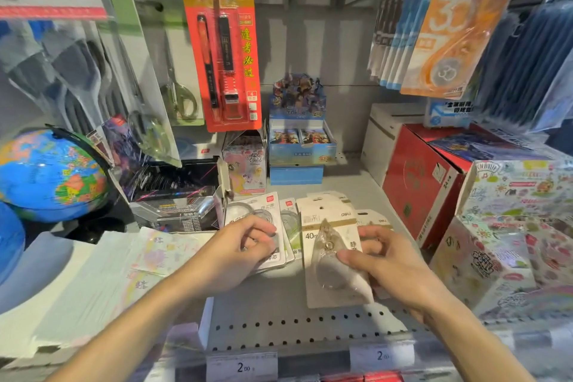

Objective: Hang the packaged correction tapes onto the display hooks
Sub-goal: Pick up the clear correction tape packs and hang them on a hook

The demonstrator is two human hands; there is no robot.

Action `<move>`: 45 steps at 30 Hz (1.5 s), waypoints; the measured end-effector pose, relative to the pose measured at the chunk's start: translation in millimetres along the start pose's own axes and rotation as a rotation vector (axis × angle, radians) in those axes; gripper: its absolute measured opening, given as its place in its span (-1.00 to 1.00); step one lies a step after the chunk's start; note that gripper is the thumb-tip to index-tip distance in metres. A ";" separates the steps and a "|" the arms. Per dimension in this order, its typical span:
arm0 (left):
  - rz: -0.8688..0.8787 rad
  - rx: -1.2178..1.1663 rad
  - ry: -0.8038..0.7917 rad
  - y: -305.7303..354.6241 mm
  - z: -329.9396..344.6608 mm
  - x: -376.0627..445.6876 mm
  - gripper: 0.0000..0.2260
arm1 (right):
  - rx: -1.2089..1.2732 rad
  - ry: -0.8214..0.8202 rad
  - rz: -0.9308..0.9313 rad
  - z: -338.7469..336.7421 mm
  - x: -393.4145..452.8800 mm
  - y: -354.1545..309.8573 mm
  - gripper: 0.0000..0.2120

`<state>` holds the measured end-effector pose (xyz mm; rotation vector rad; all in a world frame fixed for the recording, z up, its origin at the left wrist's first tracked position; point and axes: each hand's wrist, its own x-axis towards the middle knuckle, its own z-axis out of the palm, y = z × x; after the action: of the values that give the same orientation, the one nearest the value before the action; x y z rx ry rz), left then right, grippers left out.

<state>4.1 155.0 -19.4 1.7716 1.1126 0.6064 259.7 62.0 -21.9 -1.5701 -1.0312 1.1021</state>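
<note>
Grey perforated metal shelf: cream carded correction tape pack is pinched by the right hand at mid-shelf; white packs are gripped by the left hand. Hanging is judged not yet begun.

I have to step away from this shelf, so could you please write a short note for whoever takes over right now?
Left hand: fingers curled on the grey-and-white correction tape packs lying on the shelf.
Right hand: gripping the beige correction tape pack, which lies on top of more beige packs.
Done: no pack from these piles is on a hook yet; orange correction tapes already hang at upper right.
Left: lift each pack and thread its top hole onto a display hook.
</note>
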 end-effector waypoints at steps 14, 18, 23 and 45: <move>-0.049 -0.532 0.012 40.3 14.2 -2.6 -0.68 | 0.160 -0.010 -0.151 29.8 11.8 -35.9 -0.71; -0.041 -0.531 0.053 39.8 15.0 -3.2 -0.56 | 0.146 -0.065 -0.158 34.6 10.2 -42.4 -0.74; -0.033 -0.492 0.059 40.9 14.1 -2.0 -0.56 | 0.011 -0.034 -0.179 16.7 9.4 -41.6 -0.73; -0.024 -0.101 0.019 43.3 44.2 25.5 -0.55 | -0.777 0.297 0.041 -27.6 -10.0 6.3 -0.45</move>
<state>68.7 150.9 -2.2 1.6675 1.0956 0.6551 284.5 45.2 -21.5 -2.2846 -1.2989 0.4636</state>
